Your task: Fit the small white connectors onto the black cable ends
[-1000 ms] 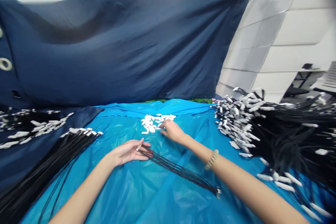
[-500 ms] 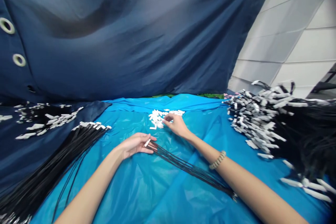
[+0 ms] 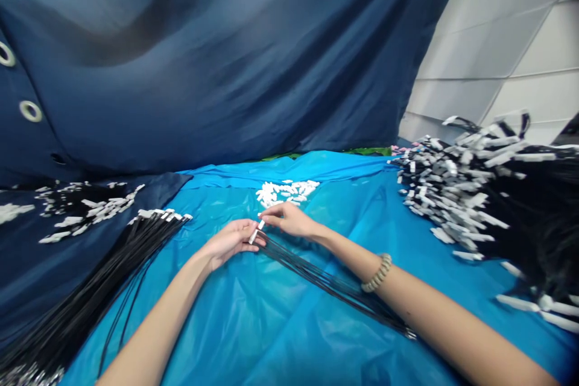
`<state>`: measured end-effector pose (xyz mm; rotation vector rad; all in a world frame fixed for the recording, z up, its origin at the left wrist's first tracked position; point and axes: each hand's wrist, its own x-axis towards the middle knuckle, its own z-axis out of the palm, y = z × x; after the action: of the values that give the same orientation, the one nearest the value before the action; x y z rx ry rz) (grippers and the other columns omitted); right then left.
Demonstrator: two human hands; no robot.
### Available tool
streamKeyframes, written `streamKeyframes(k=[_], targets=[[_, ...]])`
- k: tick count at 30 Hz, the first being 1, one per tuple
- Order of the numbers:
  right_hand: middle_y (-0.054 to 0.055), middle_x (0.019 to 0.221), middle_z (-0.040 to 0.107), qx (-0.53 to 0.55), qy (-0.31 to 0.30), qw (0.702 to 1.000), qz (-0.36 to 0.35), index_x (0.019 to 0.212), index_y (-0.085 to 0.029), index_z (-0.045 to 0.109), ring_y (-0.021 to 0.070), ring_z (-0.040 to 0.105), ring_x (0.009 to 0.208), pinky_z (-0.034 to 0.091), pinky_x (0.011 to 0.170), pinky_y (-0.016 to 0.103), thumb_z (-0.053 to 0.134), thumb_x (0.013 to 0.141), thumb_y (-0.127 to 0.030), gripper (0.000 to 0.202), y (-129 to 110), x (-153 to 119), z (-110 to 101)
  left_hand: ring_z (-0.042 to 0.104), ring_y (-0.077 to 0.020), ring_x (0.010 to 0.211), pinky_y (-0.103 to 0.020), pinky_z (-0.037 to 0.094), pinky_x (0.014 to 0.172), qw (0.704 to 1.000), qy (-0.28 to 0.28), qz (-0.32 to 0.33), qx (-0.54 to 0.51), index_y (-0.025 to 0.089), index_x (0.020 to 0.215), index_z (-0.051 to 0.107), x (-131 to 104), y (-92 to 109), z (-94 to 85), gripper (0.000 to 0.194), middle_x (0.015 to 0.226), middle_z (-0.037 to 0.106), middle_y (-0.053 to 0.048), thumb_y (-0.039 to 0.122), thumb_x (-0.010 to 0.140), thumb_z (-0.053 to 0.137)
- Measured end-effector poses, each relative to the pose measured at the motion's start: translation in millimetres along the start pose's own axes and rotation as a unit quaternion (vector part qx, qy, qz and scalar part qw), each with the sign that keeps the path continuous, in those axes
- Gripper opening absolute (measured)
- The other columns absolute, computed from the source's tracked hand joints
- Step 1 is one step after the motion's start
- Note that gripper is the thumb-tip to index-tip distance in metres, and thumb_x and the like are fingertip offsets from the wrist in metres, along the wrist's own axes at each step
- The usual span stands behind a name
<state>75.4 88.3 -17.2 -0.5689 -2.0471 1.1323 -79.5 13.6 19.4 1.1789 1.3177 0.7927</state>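
Observation:
My left hand [image 3: 233, 241] is closed around the ends of a thin bundle of black cords [image 3: 316, 273], which trails down to the right under my right forearm. A white piece [image 3: 254, 236] shows at its fingertips. Between thumb and fingers, my right hand [image 3: 288, 219] pinches a small white piece [image 3: 261, 224], close beside the left fingertips. Just beyond the hands, a loose pile of small white pieces [image 3: 271, 193] lies on the blue sheet [image 3: 217, 319].
At the left lies a long bundle of black cords [image 3: 108, 271] with white ends, and more white-tipped cords [image 3: 97, 208] on dark cloth. A large heap of white-tipped black cords [image 3: 470, 181] fills the right side. Dark blue fabric [image 3: 226, 72] hangs behind.
My right hand has come back from the white pile toward my left hand, now with a white piece in its fingers. The view has shifted slightly.

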Motion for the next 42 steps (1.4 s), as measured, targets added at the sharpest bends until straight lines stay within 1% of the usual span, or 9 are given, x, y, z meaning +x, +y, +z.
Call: streamKeyframes(k=[12,16,20,23,26,30,32,39,42], targets=[[0.006,0.088,0.064,0.004,0.036,0.998,-0.043,0.091,-0.010,0.064,0.0148,0.059,0.079,0.045,0.070,0.023,0.052,0.077,-0.025,0.024,-1,0,6,0.059,-0.0129,0.067,-0.024,0.046,0.064,0.999,0.037,0.015,0.006,0.011,0.075,0.053,-2,3,6.8,0.023,0.074,0.062,-0.007,0.030,0.066,0.063],[0.006,0.088,0.064,-0.036,0.046,0.996,-0.065,0.092,-0.010,0.063,0.0130,0.059,0.076,0.045,0.068,0.021,0.051,0.079,-0.027,0.024,-5,0,5,0.060,-0.0141,0.068,-0.026,0.047,0.065,0.998,0.051,0.036,0.012,0.011,0.075,0.053,0,0,5.9,0.024,0.072,0.062,-0.007,0.031,0.067,0.063],[0.007,0.084,0.063,-0.117,0.066,0.983,-0.122,0.097,-0.009,0.059,0.0116,0.057,0.071,0.043,0.064,0.021,0.047,0.082,-0.028,0.027,-14,-4,-9,0.060,-0.0142,0.068,-0.026,0.047,0.065,0.997,0.042,0.069,-0.004,0.011,0.073,0.053,3,-2,3.5,0.021,0.071,0.061,-0.006,0.029,0.068,0.062],[0.008,0.083,0.061,-0.204,0.059,0.957,-0.197,0.087,-0.011,0.061,0.0143,0.052,0.078,0.038,0.070,0.026,0.047,0.082,-0.025,0.020,-21,-12,-24,0.059,-0.0129,0.066,-0.024,0.047,0.065,0.996,0.027,0.087,-0.024,0.011,0.073,0.054,4,-2,1.7,0.021,0.069,0.061,-0.006,0.030,0.070,0.060],[0.007,0.082,0.059,-0.286,0.022,0.919,-0.272,0.084,-0.014,0.061,0.0146,0.048,0.076,0.033,0.066,0.027,0.043,0.083,-0.022,0.020,-25,-20,-31,0.057,-0.0114,0.064,-0.023,0.047,0.064,0.994,0.013,0.094,-0.055,0.010,0.073,0.055,4,-3,0.0,0.021,0.067,0.060,-0.006,0.030,0.070,0.060],[0.004,0.084,0.058,-0.455,0.012,0.786,-0.419,0.096,-0.016,0.057,0.0125,0.044,0.069,0.030,0.057,0.026,0.035,0.088,-0.018,0.023,-29,-25,-25,0.055,-0.0092,0.060,-0.021,0.047,0.062,0.991,0.000,0.089,-0.103,0.009,0.071,0.056,5,-4,-2.2,0.019,0.065,0.058,-0.004,0.027,0.068,0.062],[0.003,0.080,0.057,-0.495,0.018,0.741,-0.453,0.092,-0.015,0.057,0.0121,0.044,0.068,0.030,0.056,0.026,0.035,0.089,-0.018,0.022,-30,-25,-20,0.054,-0.0082,0.059,-0.021,0.047,0.062,0.990,-0.001,0.088,-0.114,0.010,0.071,0.055,6,-5,-3.4,0.019,0.065,0.057,-0.003,0.027,0.068,0.062],[0.003,0.074,0.056,-0.514,0.037,0.713,-0.475,0.087,-0.012,0.057,0.0115,0.045,0.065,0.030,0.054,0.027,0.036,0.088,-0.016,0.021,-30,-26,-20,0.056,-0.0091,0.062,-0.021,0.048,0.062,0.987,-0.009,0.083,-0.140,0.010,0.076,0.057,8,-6,-5.7,0.017,0.069,0.058,-0.005,0.025,0.070,0.061],[0.003,0.071,0.057,-0.490,0.033,0.741,-0.458,0.086,-0.012,0.058,0.0120,0.046,0.063,0.031,0.053,0.027,0.035,0.087,-0.014,0.023,-29,-27,-20,0.056,-0.0089,0.062,-0.020,0.048,0.062,0.985,-0.015,0.086,-0.149,0.010,0.076,0.057,8,-7,-5.1,0.015,0.069,0.058,-0.004,0.024,0.070,0.061]])
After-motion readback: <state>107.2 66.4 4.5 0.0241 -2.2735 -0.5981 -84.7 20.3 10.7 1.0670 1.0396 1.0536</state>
